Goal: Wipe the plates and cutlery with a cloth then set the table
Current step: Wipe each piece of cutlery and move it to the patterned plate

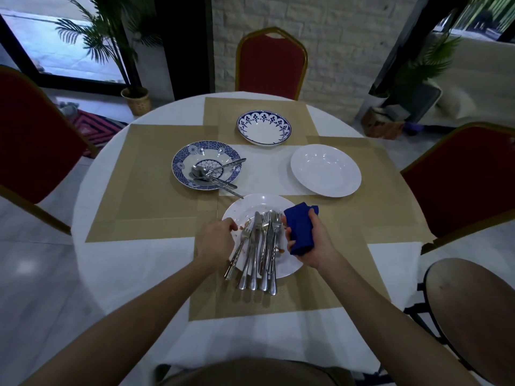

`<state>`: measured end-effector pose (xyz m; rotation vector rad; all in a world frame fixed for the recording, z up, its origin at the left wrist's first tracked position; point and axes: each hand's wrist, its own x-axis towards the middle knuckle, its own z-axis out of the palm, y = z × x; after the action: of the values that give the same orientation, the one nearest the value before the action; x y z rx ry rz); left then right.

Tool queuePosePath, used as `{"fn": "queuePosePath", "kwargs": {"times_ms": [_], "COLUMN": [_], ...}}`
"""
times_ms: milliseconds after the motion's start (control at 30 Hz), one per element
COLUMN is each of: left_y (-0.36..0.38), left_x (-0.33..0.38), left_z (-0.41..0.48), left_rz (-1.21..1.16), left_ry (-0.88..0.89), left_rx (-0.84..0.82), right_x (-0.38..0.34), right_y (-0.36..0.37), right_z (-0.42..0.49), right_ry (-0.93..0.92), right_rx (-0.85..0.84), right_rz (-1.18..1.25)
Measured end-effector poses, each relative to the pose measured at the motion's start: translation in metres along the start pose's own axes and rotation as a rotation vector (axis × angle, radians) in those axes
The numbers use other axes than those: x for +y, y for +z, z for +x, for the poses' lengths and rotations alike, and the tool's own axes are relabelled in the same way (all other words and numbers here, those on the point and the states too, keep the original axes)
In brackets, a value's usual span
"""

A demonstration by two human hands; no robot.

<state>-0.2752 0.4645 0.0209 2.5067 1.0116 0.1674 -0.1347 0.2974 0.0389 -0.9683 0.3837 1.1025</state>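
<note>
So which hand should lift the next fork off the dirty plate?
Left. The left hand is beside the forks on the near plate; the right hand grips the blue cloth.

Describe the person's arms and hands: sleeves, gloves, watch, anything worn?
The left arm and right arm are bare as far as the view shows: no sleeves, watch or bracelet. The left hand and right hand wear no gloves; no ring shows.

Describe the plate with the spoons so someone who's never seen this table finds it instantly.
On the round white-clothed table, go to the tan placemat on the left. The round plate with a blue patchwork rim sits there; it alone holds silver spoons, unlike the empty blue-rimmed bowl beyond.
</note>
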Motion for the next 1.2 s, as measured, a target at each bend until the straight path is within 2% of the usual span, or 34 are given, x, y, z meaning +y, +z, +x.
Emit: {"fn": "queuePosePath", "kwargs": {"times_ms": [100,233,367,500,667,967,1200], "left_y": [-0.005,-0.001,0.008,0.013,0.009,0.004,0.01], "left_x": [-0.002,0.001,0.015,0.031,0.039,0.037,0.034], "left_z": [0.0,-0.008,-0.017,-0.023,-0.024,-0.017,-0.021], "left_rz": [-0.05,-0.036,0.0,0.195,0.34,0.353,0.375], "left_ry": [-0.006,0.095,0.32,0.507,0.466,0.356,0.55], "left_rx": [-0.026,-0.072,-0.208,-0.287,-0.159,-0.147,-0.17], "right_x": [0.001,0.0,-0.001,-0.002,-0.004,-0.005,-0.001], "right_y": [0.006,0.011,0.01,0.003,-0.003,-0.008,-0.008], "right_z": [-0.004,-0.008,-0.01,-0.013,-0.019,-0.024,-0.021], "right_ry": [-0.006,0.006,0.006,0.013,0.017,0.009,0.024], "right_rx": [0.013,0.067,0.112,0.135,0.167,0.219,0.214], "right_rz": [-0.045,-0.113,-0.152,-0.165,-0.162,-0.136,-0.143]}}
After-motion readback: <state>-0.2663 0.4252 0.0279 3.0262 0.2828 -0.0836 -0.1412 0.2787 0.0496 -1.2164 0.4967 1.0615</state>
